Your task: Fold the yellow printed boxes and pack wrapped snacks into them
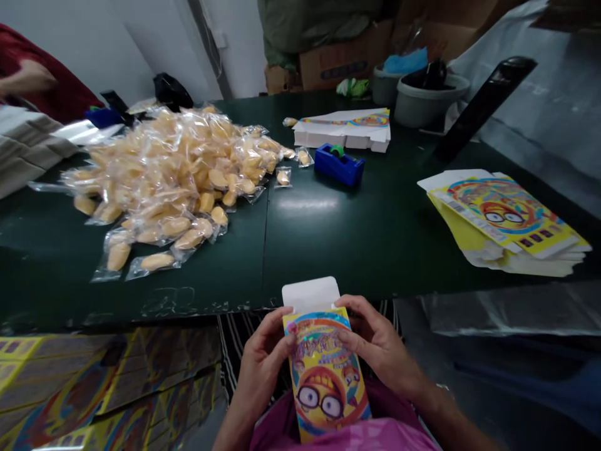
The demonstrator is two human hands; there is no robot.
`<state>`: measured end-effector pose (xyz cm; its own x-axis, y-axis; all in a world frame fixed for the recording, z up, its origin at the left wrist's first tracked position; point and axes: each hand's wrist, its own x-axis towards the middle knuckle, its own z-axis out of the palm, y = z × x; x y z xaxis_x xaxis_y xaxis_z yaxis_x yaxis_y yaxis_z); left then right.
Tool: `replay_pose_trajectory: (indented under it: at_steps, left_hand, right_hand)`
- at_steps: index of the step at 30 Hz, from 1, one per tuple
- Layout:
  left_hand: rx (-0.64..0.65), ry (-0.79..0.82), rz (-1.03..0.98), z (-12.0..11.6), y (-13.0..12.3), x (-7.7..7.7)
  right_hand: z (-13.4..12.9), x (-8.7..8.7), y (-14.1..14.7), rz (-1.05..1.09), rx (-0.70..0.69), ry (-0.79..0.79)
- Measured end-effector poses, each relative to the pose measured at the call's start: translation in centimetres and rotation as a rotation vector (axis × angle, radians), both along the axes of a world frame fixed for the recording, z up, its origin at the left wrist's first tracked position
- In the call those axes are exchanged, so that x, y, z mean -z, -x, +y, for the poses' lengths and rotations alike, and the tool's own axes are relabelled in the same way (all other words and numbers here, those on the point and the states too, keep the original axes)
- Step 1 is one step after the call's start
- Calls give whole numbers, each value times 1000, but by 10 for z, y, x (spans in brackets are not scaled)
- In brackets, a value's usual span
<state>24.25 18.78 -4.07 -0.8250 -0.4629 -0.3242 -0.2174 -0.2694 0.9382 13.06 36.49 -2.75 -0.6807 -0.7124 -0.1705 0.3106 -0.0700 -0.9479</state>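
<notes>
A yellow printed box with a cartoon face in glasses lies between my two hands, over my lap at the table's front edge. Its white top flap stands up and points away from me. My left hand grips the box's upper left side, thumb on the front. On the upper right side, my right hand holds it the same way, with some fingers hidden behind. Beyond, on the dark green table, a large pile of wrapped yellowish pieces lies to the left.
A blue tape dispenser stands mid-table before stacked white cartons. Flat printed boxes lie at right, grey tubs behind. Many printed boxes fill the lower left. A person in a red sleeve is at far left.
</notes>
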Motion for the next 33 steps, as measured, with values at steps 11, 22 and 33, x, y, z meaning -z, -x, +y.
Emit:
replay_pose_trajectory:
  at_steps: [11, 22, 33]
  left_hand:
    - [-44, 134, -61, 12, -3, -14]
    - [149, 60, -107, 5, 2, -28]
    - [289, 150, -100, 3, 46, -38]
  right_hand:
    - [5, 14, -2, 110, 234, -91]
    - [17, -4, 4, -61, 19, -15]
    - [8, -17, 35, -18, -30, -247]
